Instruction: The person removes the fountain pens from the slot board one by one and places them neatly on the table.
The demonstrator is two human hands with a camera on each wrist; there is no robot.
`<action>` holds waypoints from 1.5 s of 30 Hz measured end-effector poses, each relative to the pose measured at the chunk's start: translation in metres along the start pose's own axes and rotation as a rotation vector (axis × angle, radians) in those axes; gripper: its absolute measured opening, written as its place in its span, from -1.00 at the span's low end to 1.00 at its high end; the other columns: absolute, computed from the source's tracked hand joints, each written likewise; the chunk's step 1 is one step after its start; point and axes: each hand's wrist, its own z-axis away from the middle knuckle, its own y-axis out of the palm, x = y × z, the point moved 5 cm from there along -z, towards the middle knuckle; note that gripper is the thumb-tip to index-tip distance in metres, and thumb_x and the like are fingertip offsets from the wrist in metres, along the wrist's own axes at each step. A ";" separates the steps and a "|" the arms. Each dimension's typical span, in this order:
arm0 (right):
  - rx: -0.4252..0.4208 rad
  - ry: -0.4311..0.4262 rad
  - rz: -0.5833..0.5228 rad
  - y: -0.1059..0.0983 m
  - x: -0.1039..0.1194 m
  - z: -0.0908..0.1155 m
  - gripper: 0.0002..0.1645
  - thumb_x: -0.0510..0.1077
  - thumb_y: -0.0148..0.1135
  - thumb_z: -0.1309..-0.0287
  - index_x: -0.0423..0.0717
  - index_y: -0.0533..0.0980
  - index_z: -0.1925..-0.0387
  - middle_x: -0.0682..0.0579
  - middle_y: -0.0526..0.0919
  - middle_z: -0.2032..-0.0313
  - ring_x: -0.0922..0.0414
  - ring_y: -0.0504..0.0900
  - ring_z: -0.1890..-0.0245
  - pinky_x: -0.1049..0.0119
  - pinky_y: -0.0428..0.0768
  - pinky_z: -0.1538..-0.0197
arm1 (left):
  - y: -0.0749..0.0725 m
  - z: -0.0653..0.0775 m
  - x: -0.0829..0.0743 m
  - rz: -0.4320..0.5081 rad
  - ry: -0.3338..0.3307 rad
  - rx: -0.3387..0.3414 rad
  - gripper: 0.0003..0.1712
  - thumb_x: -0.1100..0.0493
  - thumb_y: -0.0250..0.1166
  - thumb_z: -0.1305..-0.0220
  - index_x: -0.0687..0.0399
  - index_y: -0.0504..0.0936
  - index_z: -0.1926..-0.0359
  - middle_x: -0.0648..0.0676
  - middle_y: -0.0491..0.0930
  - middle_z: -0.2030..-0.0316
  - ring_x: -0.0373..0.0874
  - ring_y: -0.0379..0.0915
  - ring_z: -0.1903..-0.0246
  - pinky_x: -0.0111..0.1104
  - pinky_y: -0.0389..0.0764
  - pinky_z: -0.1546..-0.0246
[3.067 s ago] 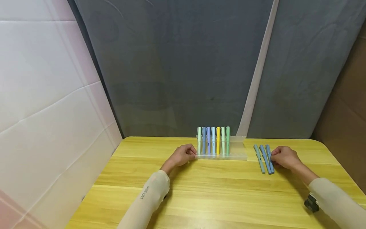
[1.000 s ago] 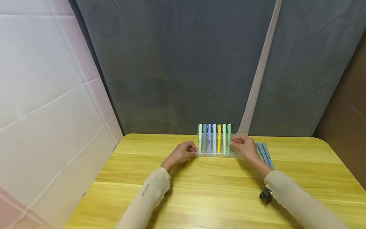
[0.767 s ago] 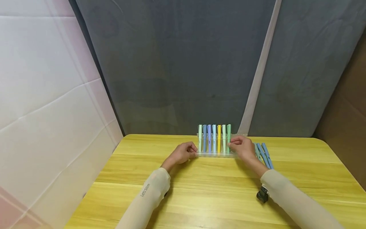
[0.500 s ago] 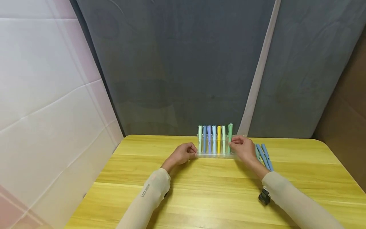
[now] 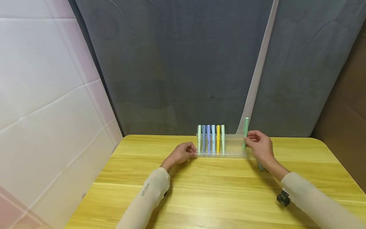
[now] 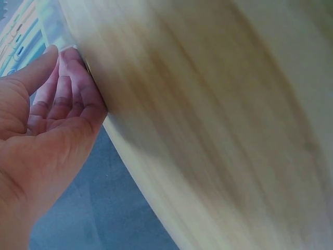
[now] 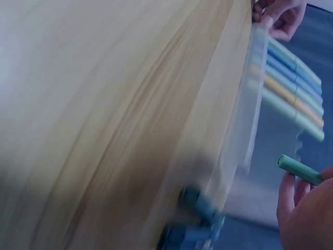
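right hand [image 5: 260,147] pinches green pen [image 5: 246,127] | loose pens [image 7: 197,204] — blurred, partly hidden

The green pen [image 5: 246,131], its clip on the side towards the rack, is pinched by the fingers of the right hand [image 5: 260,145] and stands almost upright at the right end of the clear rack [image 5: 235,146] — whether it touches there, I cannot tell. The left end of this rack is held by the left hand [image 5: 182,154], and in its left part stand six upright pens [image 5: 213,139]: pale green, blue, violet, light blue, yellow and again pale green. Below the right hand lie a greenish pen [image 7: 200,205] and at least one blue pen [image 7: 182,236] — blurred and partly hidden.
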 end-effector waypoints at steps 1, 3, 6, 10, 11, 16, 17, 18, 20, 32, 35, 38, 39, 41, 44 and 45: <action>-0.002 -0.006 0.011 -0.006 -0.001 0.000 -0.65 -0.17 0.29 -0.41 -0.33 0.59 -0.08 0.10 0.69 0.22 0.44 0.63 0.31 0.43 0.75 0.18 | 0.000 0.000 0.000 -0.001 0.002 0.000 -0.92 0.28 0.39 -0.38 0.12 0.67 0.14 0.07 0.65 0.26 -0.16 0.47 0.30 -0.41 0.50 0.33; -0.008 -0.008 0.052 -0.018 -0.004 0.001 -0.66 -0.16 0.26 -0.41 -0.32 0.59 -0.08 0.19 0.67 0.25 0.45 0.63 0.32 0.42 0.75 0.20 | -0.001 0.000 0.000 -0.006 0.010 0.000 -0.92 0.28 0.39 -0.37 0.12 0.67 0.15 0.07 0.66 0.26 -0.17 0.47 0.29 -0.40 0.50 0.30; -0.013 0.000 0.113 -0.035 -0.010 0.003 -0.65 -0.14 0.23 -0.42 -0.30 0.59 -0.08 0.23 0.65 0.27 0.46 0.62 0.34 0.44 0.74 0.22 | -0.002 0.000 -0.001 -0.012 0.018 0.000 -0.92 0.28 0.39 -0.37 0.13 0.68 0.14 0.07 0.66 0.26 -0.18 0.48 0.28 -0.40 0.50 0.27; -0.004 0.039 0.186 -0.055 -0.019 0.004 -0.60 -0.09 0.24 -0.43 -0.30 0.59 -0.12 0.11 0.68 0.22 0.48 0.61 0.33 0.48 0.72 0.24 | -0.002 0.001 -0.001 -0.007 0.023 0.003 -0.92 0.28 0.38 -0.37 0.14 0.67 0.14 0.07 0.65 0.26 -0.18 0.47 0.29 -0.40 0.50 0.28; 0.001 0.054 0.204 -0.060 -0.022 0.004 -0.59 -0.09 0.25 -0.43 -0.30 0.59 -0.13 0.08 0.69 0.21 0.47 0.61 0.34 0.47 0.73 0.25 | -0.002 0.001 -0.001 -0.007 0.025 0.003 -0.92 0.28 0.39 -0.36 0.14 0.67 0.15 0.07 0.65 0.26 -0.18 0.47 0.29 -0.40 0.50 0.28; 0.038 0.141 0.311 -0.083 -0.036 0.002 -0.57 -0.07 0.28 -0.38 -0.32 0.62 -0.10 -0.01 0.75 0.20 0.42 0.65 0.39 0.36 0.76 0.30 | -0.001 0.000 -0.002 -0.005 0.030 0.010 -0.92 0.29 0.39 -0.35 0.13 0.68 0.16 0.06 0.65 0.27 -0.18 0.47 0.28 -0.40 0.49 0.25; 0.047 0.154 0.335 -0.086 -0.039 0.003 -0.57 -0.08 0.28 -0.37 -0.33 0.62 -0.08 0.00 0.76 0.23 0.39 0.67 0.40 0.35 0.75 0.31 | -0.001 -0.001 -0.002 -0.004 0.029 0.011 -0.92 0.29 0.39 -0.35 0.13 0.68 0.16 0.06 0.65 0.27 -0.18 0.47 0.28 -0.40 0.49 0.25; 0.058 0.167 0.358 -0.089 -0.041 0.003 -0.58 -0.08 0.28 -0.35 -0.34 0.63 -0.05 0.00 0.77 0.25 0.37 0.68 0.42 0.34 0.74 0.33 | -0.001 -0.001 -0.002 -0.002 0.028 0.013 -0.92 0.29 0.39 -0.35 0.13 0.68 0.16 0.06 0.65 0.27 -0.18 0.47 0.28 -0.41 0.49 0.26; 0.086 0.197 0.381 -0.095 -0.046 0.005 -0.59 -0.08 0.26 -0.33 -0.35 0.63 -0.01 0.00 0.78 0.29 0.32 0.70 0.45 0.30 0.74 0.35 | 0.000 -0.001 -0.001 0.002 0.028 0.014 -0.92 0.29 0.39 -0.35 0.14 0.67 0.16 0.06 0.64 0.28 -0.18 0.46 0.29 -0.41 0.49 0.27; 0.214 0.321 0.459 -0.100 -0.060 0.014 -0.64 -0.07 0.30 -0.25 -0.33 0.69 0.16 0.07 0.69 0.44 0.19 0.64 0.48 0.27 0.65 0.40 | -0.001 -0.002 -0.001 0.012 0.017 0.013 -0.92 0.28 0.38 -0.37 0.13 0.67 0.15 0.06 0.64 0.27 -0.18 0.46 0.31 -0.42 0.51 0.35; 0.235 0.323 0.465 -0.099 -0.059 0.014 -0.66 -0.08 0.30 -0.24 -0.33 0.69 0.19 0.08 0.68 0.48 0.17 0.65 0.49 0.25 0.66 0.39 | -0.001 -0.002 0.000 0.014 0.014 0.010 -0.91 0.28 0.38 -0.38 0.14 0.66 0.14 0.06 0.63 0.27 -0.17 0.46 0.31 -0.41 0.51 0.36; 0.256 0.311 0.488 -0.096 -0.058 0.014 -0.73 -0.11 0.29 -0.22 -0.29 0.67 0.27 0.09 0.64 0.53 0.16 0.64 0.51 0.25 0.63 0.40 | 0.000 -0.001 0.001 0.010 0.013 0.008 -0.91 0.28 0.39 -0.38 0.15 0.66 0.14 0.07 0.63 0.26 -0.16 0.46 0.31 -0.41 0.52 0.37; 0.262 0.300 0.497 -0.095 -0.058 0.014 -0.76 -0.12 0.29 -0.22 -0.27 0.66 0.31 0.09 0.63 0.55 0.15 0.63 0.52 0.25 0.62 0.40 | 0.000 -0.001 0.001 0.009 0.011 0.007 -0.91 0.28 0.39 -0.38 0.14 0.66 0.14 0.07 0.63 0.26 -0.16 0.46 0.31 -0.41 0.51 0.37; 0.271 0.277 0.519 -0.093 -0.057 0.014 -0.81 -0.15 0.29 -0.21 -0.21 0.63 0.40 0.10 0.60 0.57 0.15 0.61 0.53 0.26 0.59 0.42 | 0.001 -0.001 0.001 0.006 0.012 0.006 -0.91 0.28 0.40 -0.38 0.14 0.66 0.14 0.07 0.64 0.26 -0.17 0.47 0.30 -0.42 0.51 0.36; 0.280 0.235 0.550 -0.090 -0.056 0.013 -0.81 -0.18 0.26 -0.22 -0.14 0.56 0.50 0.10 0.56 0.61 0.14 0.59 0.56 0.28 0.53 0.45 | 0.001 -0.001 0.000 0.003 0.019 0.000 -0.91 0.28 0.40 -0.37 0.14 0.66 0.15 0.07 0.64 0.27 -0.17 0.47 0.30 -0.42 0.51 0.36; 0.283 0.218 0.556 -0.089 -0.055 0.013 -0.80 -0.19 0.26 -0.22 -0.13 0.55 0.52 0.11 0.55 0.62 0.13 0.58 0.56 0.28 0.52 0.46 | 0.001 -0.001 0.000 0.001 0.022 -0.002 -0.91 0.28 0.41 -0.37 0.14 0.66 0.16 0.07 0.64 0.27 -0.18 0.47 0.30 -0.42 0.51 0.35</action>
